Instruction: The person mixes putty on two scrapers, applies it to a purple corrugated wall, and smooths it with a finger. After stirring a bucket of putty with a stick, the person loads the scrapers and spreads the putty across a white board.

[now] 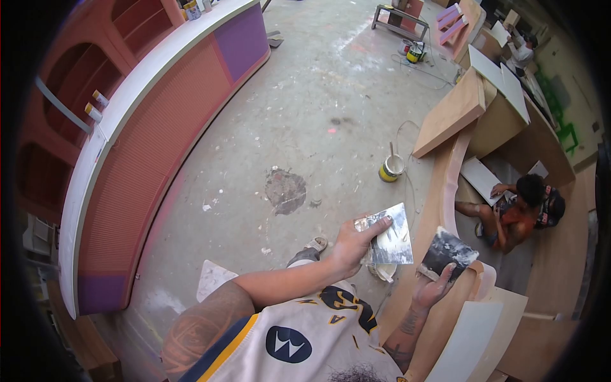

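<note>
My left hand (353,248) is closed on a shiny square metal scraper plate (393,239), thumb flat on its face and pale smears across it. Just to the right, my right hand (434,290) grips a dark square putty spreader (447,251), which has white filler along its edges. The two tools are close but apart. Partly hidden beneath the metal plate is a pale container (383,272). A long curved wooden panel (439,197) runs beside my right hand.
A yellow-black can with a stick (391,167) stands on the concrete floor. A curved pink counter (172,134) with a white top fills the left. At right a person (519,213) sits inside the curved wooden structure; another person (523,54) is farther back. Cables lie near a low bench (400,25).
</note>
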`<state>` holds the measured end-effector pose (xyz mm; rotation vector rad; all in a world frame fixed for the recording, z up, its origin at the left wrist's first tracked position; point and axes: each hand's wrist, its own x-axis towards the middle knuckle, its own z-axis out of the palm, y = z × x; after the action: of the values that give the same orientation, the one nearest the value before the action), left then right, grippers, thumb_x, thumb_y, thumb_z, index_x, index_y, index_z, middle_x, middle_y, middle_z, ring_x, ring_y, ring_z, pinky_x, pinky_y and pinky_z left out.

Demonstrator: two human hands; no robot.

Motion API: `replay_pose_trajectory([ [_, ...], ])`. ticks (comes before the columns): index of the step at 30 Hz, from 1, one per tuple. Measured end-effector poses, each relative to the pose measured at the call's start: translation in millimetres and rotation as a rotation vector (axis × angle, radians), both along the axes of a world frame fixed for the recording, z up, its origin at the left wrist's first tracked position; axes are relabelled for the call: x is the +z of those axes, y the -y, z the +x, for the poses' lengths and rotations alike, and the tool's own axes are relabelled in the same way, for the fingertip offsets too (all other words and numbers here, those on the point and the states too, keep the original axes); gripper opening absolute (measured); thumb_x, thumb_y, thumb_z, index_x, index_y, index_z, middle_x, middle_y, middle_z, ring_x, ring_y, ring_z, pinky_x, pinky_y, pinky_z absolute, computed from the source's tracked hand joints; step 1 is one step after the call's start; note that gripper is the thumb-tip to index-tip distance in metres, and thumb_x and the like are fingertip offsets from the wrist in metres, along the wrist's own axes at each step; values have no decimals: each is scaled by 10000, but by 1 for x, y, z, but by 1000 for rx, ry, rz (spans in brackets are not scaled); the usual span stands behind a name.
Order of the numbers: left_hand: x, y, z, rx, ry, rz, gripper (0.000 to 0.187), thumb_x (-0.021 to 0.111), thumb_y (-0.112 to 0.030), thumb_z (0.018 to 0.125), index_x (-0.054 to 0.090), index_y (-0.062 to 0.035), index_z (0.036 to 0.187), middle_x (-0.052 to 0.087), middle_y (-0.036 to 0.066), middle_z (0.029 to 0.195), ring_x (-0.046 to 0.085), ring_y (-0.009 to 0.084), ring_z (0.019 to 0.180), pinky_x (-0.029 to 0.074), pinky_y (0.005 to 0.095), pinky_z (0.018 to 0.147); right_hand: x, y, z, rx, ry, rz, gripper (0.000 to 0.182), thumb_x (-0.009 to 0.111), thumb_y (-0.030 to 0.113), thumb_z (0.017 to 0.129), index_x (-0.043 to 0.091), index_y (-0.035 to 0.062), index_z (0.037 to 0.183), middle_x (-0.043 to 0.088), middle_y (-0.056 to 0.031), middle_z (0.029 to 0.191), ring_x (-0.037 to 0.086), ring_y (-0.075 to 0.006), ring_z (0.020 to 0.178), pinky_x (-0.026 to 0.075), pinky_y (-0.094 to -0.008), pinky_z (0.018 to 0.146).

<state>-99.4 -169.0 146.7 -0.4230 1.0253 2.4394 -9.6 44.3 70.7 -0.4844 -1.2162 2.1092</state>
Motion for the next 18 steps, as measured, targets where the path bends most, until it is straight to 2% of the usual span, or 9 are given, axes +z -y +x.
replay_pose_trajectory([
  [2,-13,-4,6,-27,78,39,282,759,-190,946,659,35,1083,753,95,966,729,152,808,595,304,716,-16,-1,5,-28,18,44,495,535,312,1072,438,30,1466,616,-81,1281,653,-238,1076,576,-394,878],
  [5,-16,-9,14,-28,117,15,280,768,-182,940,656,26,1091,749,101,971,723,142,818,593,296,725,-11,44,2,-40,-24,408,612,539,224,1055,266,2,1555,483,-178,1432,537,-300,1270,510,-448,1012],
  [7,-3,-13,22,52,-77,-194,279,786,-169,926,660,29,1076,741,96,943,710,127,792,588,286,714,-4,57,10,22,-23,467,635,529,176,1037,229,-13,1564,474,-202,1433,537,-321,1265,495,-454,1032],
  [10,20,-9,25,66,-173,-339,301,827,-171,891,664,32,1042,717,84,926,683,109,843,565,269,755,12,55,21,106,45,518,701,493,60,974,144,-41,1573,460,-239,1428,536,-362,1253,488,-459,1044],
  [12,-3,-12,27,121,-275,-445,296,837,-166,879,671,32,1023,715,80,907,676,103,816,554,260,726,16,40,27,336,104,629,672,541,62,927,262,-56,1527,544,-208,1331,594,-306,1160,515,-422,982],
  [14,-14,-11,24,171,-379,-548,292,848,-162,868,678,32,1004,713,75,888,668,98,788,543,251,696,53,29,17,500,182,686,631,559,70,905,340,-62,1482,588,-184,1257,613,-271,1101,519,-396,944],
  [15,-14,-6,21,217,-623,-735,290,855,-168,861,682,29,982,713,74,871,663,95,750,532,248,658,64,25,14,669,259,740,596,577,78,882,418,-69,1437,632,-159,1183,632,-236,1041,523,-370,906],
  [16,-15,-3,19,261,-869,-920,288,863,-174,854,685,26,961,712,72,853,658,91,712,521,245,621,62,22,16,668,261,738,596,577,78,882,418,-69,1437,632,-159,1183,632,-236,1041,523,-370,906],
  [18,-20,-3,16,249,-923,-886,279,859,-183,859,687,19,944,716,71,847,653,90,700,517,244,612,56,17,21,606,356,804,452,610,98,852,577,-65,1272,676,-103,1015,643,-182,911,511,-323,839],
])
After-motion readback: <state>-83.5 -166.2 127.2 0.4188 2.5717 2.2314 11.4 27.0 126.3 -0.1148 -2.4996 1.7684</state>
